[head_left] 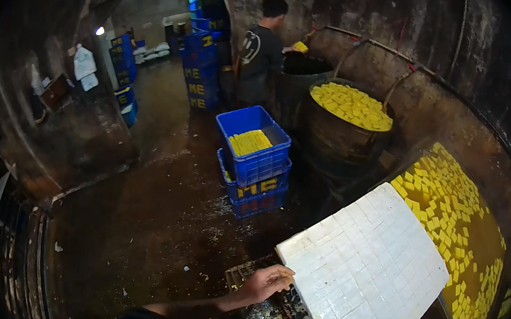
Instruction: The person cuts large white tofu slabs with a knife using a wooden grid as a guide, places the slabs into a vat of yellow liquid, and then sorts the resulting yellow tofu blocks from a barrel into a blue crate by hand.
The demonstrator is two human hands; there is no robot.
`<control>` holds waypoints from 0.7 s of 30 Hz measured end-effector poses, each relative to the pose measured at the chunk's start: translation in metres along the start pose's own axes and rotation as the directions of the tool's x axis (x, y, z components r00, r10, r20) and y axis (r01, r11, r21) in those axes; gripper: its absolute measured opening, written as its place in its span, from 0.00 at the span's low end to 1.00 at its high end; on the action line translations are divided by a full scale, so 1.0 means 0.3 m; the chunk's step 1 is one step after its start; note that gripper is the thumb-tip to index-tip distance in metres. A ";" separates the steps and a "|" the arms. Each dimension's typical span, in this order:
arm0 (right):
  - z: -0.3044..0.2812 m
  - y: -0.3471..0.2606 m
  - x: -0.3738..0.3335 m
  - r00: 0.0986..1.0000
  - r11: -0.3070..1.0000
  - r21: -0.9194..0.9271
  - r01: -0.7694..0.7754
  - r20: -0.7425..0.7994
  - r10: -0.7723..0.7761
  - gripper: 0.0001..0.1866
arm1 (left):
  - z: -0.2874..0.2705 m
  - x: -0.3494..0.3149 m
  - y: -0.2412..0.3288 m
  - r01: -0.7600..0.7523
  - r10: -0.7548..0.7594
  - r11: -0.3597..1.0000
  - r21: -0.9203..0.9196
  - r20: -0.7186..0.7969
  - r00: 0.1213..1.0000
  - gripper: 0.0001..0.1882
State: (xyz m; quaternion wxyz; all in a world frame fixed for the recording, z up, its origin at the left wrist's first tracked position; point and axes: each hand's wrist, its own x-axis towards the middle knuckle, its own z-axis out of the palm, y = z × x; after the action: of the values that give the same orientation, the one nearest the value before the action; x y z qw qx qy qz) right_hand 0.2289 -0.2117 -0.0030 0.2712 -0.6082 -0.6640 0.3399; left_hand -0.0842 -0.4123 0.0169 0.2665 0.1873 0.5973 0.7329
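White slab (368,268), yellow blocks (446,179), blue crates (261,167).
Slab: white, thin grid lines across it. Blocks: bright yellow, in amber liquid (484,243). Crates: blue, yellow markings (257,188) on sides. Barrel (344,143): dark brown, yellow heap (351,105). Floor (130,221): dark brown with pale flecks. Wall (476,77): mottled brown and black. Shirt (270,47): dark, pale print (251,48) on back.

The white slab (369,265) looks smooth and moist, with a soft sheen over its scored face. The top blue crate (262,165) is smooth, mildly glossy plastic. The round vat (341,142) looks like dull, stained metal, its yellow blocks (351,105) smooth-faced. The wall (489,66) is rough and blotched; the dark floor (135,234) shows patchy, damp-looking shine.
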 end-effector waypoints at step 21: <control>0.228 0.088 0.135 0.891 0.082 0.981 -0.174 0.122 0.437 0.18 | -0.230 0.453 -0.272 0.360 -0.350 0.744 -0.563 0.130 0.928 0.24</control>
State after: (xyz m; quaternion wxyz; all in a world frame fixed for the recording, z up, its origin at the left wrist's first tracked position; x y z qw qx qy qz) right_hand 0.1879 -0.1791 -0.0683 0.5859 -0.4425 -0.1093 0.6701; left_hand -0.2184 -0.3705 -0.0835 0.4497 -0.0136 0.3687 0.8134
